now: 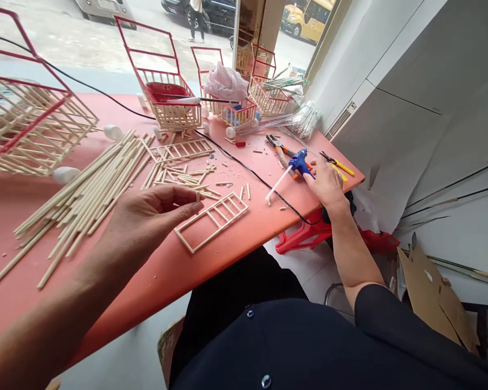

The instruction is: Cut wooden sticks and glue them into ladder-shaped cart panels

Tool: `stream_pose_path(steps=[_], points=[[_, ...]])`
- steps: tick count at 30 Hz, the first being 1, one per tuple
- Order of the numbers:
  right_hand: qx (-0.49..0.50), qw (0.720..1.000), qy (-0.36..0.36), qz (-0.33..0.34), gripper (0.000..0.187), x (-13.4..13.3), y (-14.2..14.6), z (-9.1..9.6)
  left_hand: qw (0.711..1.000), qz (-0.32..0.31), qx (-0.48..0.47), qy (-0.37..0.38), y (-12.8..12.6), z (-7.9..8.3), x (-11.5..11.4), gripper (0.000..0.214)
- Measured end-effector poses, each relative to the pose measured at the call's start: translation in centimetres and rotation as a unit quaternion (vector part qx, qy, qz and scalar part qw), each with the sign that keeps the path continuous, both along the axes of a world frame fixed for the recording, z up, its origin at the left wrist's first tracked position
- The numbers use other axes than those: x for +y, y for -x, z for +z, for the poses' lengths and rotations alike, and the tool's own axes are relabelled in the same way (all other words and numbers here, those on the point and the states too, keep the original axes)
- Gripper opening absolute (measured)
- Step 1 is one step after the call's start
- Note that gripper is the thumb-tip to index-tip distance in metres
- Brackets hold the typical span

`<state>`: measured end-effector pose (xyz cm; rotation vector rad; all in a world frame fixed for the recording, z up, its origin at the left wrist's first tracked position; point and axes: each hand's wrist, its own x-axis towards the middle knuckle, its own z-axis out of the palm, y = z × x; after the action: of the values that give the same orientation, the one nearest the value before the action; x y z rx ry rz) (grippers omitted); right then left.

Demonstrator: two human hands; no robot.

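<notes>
Here, on the salmon table [244, 230], a pile of long wooden sticks [93, 189] lies beside a ladder-shaped stick frame [211, 221]. My right hand [327, 184] grips the blue glue gun [297, 161] near the table's right edge. My left hand [146, 219] pinches a short stick piece [198, 196] just above the frame.

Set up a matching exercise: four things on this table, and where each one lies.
Things:
1. glue gun
2. stick frame
3. long sticks
4. yellow cutters

Places:
A. in a loose pile beyond the left hand
B. near the right corner of the table, past the right hand
C. at the right hand's fingertips
D. flat, just right of the left hand's fingertips

Pairs: 1-C, 2-D, 3-A, 4-B.
</notes>
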<state>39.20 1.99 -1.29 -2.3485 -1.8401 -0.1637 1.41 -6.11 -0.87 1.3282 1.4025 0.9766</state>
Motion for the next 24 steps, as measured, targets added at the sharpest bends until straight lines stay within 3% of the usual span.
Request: stream_pose_path(steps=[10,12,15,17,19,22,24], points=[[0.044,0.998,0.032,-0.032,0.050,2.0,2.0,-1.4,1.000,0.010,0.000,0.012,0.1,-0.2,0.2,0.027],[0.077,0.997,-0.001,-0.032,0.048,1.9,1.5,-1.5,1.000,0.006,0.001,0.007,0.1,-0.2,0.3,0.025],[0.132,0.984,-0.116,0.000,0.042,1.4,0.6,-1.6,1.000,0.006,0.003,-0.007,0.3,-0.2,0.2,0.021],[0.197,0.963,-0.176,0.051,0.040,0.7,0.5,-1.3,1.000,0.014,0.002,-0.016,0.3,-0.2,0.2,0.019],[0.303,0.929,-0.174,0.122,0.051,-0.5,1.1,-0.6,0.999,0.022,-0.005,-0.023,0.2,-0.3,0.2,0.019],[0.444,0.863,-0.111,0.214,0.066,-2.8,3.1,0.7,0.998,0.030,-0.032,-0.037,0.0,-0.6,0.3,0.019],[0.487,0.825,-0.032,0.284,0.063,-4.5,4.8,1.6,0.996,0.036,-0.051,-0.060,-0.2,-1.1,0.4,0.019]])
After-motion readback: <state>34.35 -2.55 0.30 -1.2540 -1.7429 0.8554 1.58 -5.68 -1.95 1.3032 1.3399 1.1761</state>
